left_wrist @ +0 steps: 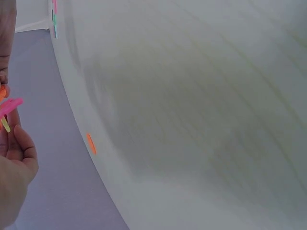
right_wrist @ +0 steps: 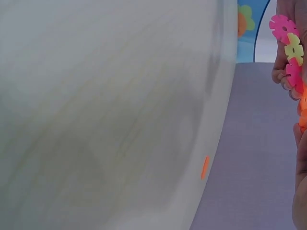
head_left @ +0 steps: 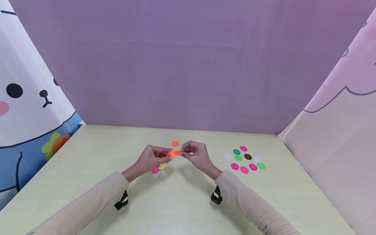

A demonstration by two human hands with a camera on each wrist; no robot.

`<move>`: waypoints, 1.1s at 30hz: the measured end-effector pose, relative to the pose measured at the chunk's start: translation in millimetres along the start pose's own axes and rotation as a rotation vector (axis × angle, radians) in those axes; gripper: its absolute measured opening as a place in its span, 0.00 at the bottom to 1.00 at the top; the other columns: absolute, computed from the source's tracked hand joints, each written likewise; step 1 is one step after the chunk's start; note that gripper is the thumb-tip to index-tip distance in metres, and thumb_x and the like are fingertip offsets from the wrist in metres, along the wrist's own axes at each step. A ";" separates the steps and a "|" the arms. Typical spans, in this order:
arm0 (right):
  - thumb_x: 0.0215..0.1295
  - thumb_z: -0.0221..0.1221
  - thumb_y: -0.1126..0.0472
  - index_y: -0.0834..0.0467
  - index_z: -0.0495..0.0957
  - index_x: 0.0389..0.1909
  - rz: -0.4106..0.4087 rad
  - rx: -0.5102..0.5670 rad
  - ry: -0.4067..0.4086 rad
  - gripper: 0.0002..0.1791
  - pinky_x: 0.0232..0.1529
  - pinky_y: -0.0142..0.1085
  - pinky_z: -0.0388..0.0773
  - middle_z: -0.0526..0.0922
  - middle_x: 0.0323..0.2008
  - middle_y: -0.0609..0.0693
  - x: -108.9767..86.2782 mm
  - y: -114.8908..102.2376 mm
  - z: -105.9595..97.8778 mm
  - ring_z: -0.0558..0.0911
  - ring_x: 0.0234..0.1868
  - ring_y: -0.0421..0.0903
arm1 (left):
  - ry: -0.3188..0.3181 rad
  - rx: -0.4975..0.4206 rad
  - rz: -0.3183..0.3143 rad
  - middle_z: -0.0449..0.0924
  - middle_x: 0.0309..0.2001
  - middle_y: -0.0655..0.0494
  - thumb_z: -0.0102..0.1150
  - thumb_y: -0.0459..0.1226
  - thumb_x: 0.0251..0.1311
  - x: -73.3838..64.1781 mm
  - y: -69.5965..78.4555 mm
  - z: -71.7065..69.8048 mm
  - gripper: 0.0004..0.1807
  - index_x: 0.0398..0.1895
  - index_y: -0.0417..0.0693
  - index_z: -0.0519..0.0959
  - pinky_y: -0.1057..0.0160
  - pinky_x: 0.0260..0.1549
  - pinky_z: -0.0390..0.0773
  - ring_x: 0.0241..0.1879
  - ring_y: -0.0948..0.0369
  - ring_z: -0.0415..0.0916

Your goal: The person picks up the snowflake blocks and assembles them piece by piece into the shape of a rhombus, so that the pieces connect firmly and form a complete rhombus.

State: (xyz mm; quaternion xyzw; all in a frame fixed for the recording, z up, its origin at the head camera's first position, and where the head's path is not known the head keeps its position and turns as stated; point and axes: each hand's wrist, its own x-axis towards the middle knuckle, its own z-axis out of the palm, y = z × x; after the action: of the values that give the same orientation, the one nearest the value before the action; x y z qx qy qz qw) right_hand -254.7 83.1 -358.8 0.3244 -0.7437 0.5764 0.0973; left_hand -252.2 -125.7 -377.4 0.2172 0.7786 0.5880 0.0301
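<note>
Hands: two, the left hand (head_left: 148, 160) and the right hand (head_left: 199, 157)
Pink discs in the chain (right_wrist: 278, 28): two showing
Yellow disc in the chain (right_wrist: 294, 52): one
Orange discs in the chain (head_left: 173, 153): number cannot be told, fingers partly cover them
Lone orange disc (head_left: 175, 143): one
Loose pink discs (head_left: 244, 170): four
Loose light green discs (head_left: 261, 166): two
Loose dark green disc (head_left: 236, 152): one
Loose white discs (head_left: 227, 155): two
Loose brown disc (head_left: 248, 156): one
Loose group on the right: ten altogether
Sleeves (head_left: 88, 199): two
Black wrist pieces (head_left: 119, 205): two
Tabletop (head_left: 182, 212): one
Purple panel (head_left: 188, 71): one
Printed side cloths (head_left: 32, 124): two
</note>
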 end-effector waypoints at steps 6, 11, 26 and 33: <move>0.48 0.62 0.78 0.73 0.76 0.25 -0.020 -0.053 -0.020 0.04 0.29 0.36 0.80 0.81 0.25 0.65 -0.4 -5.4 0.7 0.81 0.26 0.55 | -0.010 0.003 -0.004 0.82 0.37 0.39 0.65 0.34 0.50 -1.3 -0.4 0.2 0.19 0.46 0.33 0.78 0.66 0.31 0.81 0.29 0.62 0.81; 0.48 0.61 0.79 0.72 0.76 0.25 -0.085 -0.119 -0.038 0.04 0.28 0.37 0.81 0.82 0.23 0.64 1.6 -11.4 1.8 0.81 0.25 0.56 | 0.003 -0.007 0.005 0.82 0.37 0.38 0.65 0.33 0.49 -2.5 -1.8 0.3 0.19 0.46 0.32 0.78 0.66 0.30 0.81 0.30 0.58 0.82; 0.49 0.61 0.77 0.72 0.76 0.28 -0.033 -0.109 -0.099 0.05 0.29 0.38 0.80 0.81 0.27 0.65 2.2 -11.1 -5.3 0.79 0.25 0.53 | -0.004 0.011 -0.048 0.83 0.37 0.41 0.66 0.37 0.49 -0.4 -5.7 0.8 0.21 0.47 0.36 0.79 0.66 0.32 0.81 0.32 0.56 0.82; 0.53 0.59 0.75 0.71 0.75 0.31 0.071 -0.040 -0.084 0.05 0.33 0.39 0.79 0.81 0.31 0.66 1.8 -7.9 -10.0 0.80 0.32 0.51 | 0.010 0.010 -0.077 0.83 0.38 0.43 0.67 0.38 0.49 -2.3 -3.2 1.6 0.21 0.47 0.39 0.79 0.67 0.33 0.81 0.32 0.58 0.81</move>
State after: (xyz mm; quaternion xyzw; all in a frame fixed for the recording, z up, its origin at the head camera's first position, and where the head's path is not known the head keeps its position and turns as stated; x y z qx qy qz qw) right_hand -253.7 90.6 -348.4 0.3198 -0.7693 0.5506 0.0520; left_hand -250.6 -125.8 -381.4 0.1841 0.7894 0.5837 0.0479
